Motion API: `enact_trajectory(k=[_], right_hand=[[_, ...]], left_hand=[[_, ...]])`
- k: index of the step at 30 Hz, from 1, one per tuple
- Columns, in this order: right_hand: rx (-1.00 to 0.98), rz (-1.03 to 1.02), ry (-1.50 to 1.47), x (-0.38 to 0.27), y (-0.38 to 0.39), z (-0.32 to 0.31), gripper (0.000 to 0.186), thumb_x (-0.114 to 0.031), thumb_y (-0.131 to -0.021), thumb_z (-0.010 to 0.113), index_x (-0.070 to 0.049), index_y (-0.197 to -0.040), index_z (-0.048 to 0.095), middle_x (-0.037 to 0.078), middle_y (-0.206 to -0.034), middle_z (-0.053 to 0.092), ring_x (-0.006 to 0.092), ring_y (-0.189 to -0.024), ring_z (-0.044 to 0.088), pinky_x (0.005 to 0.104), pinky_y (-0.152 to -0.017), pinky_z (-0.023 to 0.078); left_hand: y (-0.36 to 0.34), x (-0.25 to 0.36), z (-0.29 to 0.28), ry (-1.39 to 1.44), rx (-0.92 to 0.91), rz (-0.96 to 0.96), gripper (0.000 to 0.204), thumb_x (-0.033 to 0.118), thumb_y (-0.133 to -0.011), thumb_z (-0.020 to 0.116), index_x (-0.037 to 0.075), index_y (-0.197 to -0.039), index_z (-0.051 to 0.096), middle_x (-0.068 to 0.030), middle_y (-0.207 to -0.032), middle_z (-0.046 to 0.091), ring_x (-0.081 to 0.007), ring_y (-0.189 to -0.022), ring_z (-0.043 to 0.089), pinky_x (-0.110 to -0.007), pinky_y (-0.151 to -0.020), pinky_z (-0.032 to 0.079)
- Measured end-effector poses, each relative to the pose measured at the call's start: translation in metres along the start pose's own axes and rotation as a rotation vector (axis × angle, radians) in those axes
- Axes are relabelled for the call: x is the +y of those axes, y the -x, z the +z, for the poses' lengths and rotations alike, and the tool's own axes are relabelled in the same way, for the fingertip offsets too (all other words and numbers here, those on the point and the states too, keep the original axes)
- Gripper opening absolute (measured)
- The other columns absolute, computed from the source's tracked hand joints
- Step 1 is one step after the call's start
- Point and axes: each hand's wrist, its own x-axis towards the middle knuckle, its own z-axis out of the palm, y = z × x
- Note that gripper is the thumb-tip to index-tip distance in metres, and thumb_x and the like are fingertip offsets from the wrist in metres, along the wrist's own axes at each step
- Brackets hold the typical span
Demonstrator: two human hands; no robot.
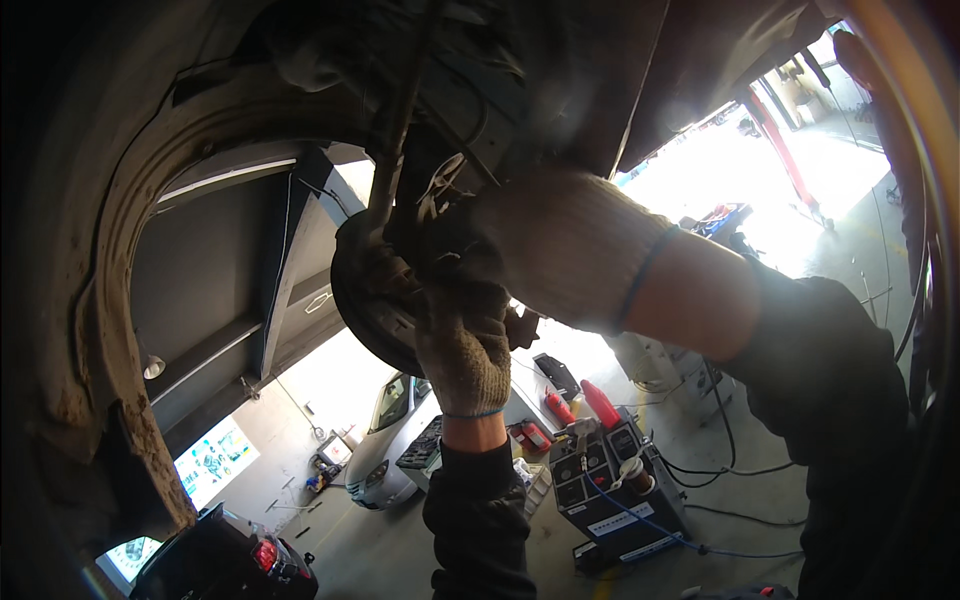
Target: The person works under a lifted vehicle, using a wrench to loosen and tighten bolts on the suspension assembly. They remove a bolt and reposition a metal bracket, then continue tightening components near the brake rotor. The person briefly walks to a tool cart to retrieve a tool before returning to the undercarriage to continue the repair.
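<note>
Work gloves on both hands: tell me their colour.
Grey-beige knit with blue cuff trim on the left hand and right hand; head view.

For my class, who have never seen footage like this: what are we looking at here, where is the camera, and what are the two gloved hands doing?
The one picture comes from a wide-angle camera worn on a person's head, so straight edges look bent. The person stands under a raised car, looking up into its wheel arch.

Both hands wear knitted work gloves and dark sleeves. The left hand reaches up from below and grips the round brake disc and hub. The right hand comes in from the right and closes on the parts at the hub; what it holds is hidden by the glove.

A thin rod runs up from the hub. Beyond, on the workshop floor, stand a silver car, a tool cart and red bottles.
</note>
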Motion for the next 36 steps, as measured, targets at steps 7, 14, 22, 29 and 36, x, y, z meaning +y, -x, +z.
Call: enact_trajectory(k=[7,14,22,29,36], right_hand=[[0.387,-0.191,0.074,-0.007,0.013,0.011,0.014,-0.011,-0.085,0.075,-0.001,-0.095,0.076,0.013,-0.090,0.074,0.0281,-0.088,0.077,0.0364,-0.077,0.063],[0.182,0.020,-0.173,0.004,0.023,0.029,0.020,-0.022,-0.100,0.069,-0.002,-0.102,0.074,0.013,-0.089,0.072,0.0306,-0.078,0.074,0.0416,-0.076,0.062],[-0.043,0.421,-0.682,-0.001,0.033,0.049,0.019,-0.022,-0.105,0.066,-0.006,-0.106,0.076,0.015,-0.091,0.071,0.0316,-0.086,0.074,0.0434,-0.077,0.061],[0.281,0.013,-0.031,-0.021,0.031,0.028,0.017,-0.019,-0.094,0.072,-0.005,-0.104,0.074,0.010,-0.096,0.072,0.0210,-0.080,0.074,0.0319,-0.067,0.060],[0.139,0.002,0.072,-0.050,0.015,0.003,0.011,-0.012,-0.092,0.070,-0.003,-0.096,0.073,0.013,-0.093,0.072,0.0214,-0.081,0.074,0.0316,-0.061,0.058]], left_hand=[[-0.005,-0.005,-0.020,0.089,-0.018,-0.066,0.057,0.023,-0.108,0.067,0.017,-0.159,0.043,-0.0074,-0.157,0.053,-0.0227,-0.140,0.058,-0.037,-0.115,0.053],[0.004,-0.003,-0.013,-0.124,0.156,-0.134,0.048,0.031,-0.109,0.066,0.008,-0.150,0.055,-0.0097,-0.138,0.066,-0.0213,-0.118,0.068,-0.033,-0.097,0.057],[0.007,0.011,-0.022,-0.379,0.167,-0.255,0.040,0.031,-0.110,0.064,0.005,-0.141,0.061,-0.0080,-0.111,0.072,-0.0189,-0.088,0.072,-0.031,-0.073,0.056],[0.006,0.020,-0.006,-0.418,0.143,-0.274,0.051,0.031,-0.111,0.060,0.007,-0.154,0.049,-0.0106,-0.136,0.063,-0.0220,-0.117,0.064,-0.036,-0.097,0.051],[0.005,0.028,0.047,-0.569,0.031,0.104,0.059,0.035,-0.112,0.056,0.008,-0.162,0.039,-0.0107,-0.153,0.053,-0.0242,-0.136,0.052,-0.039,-0.114,0.040]])
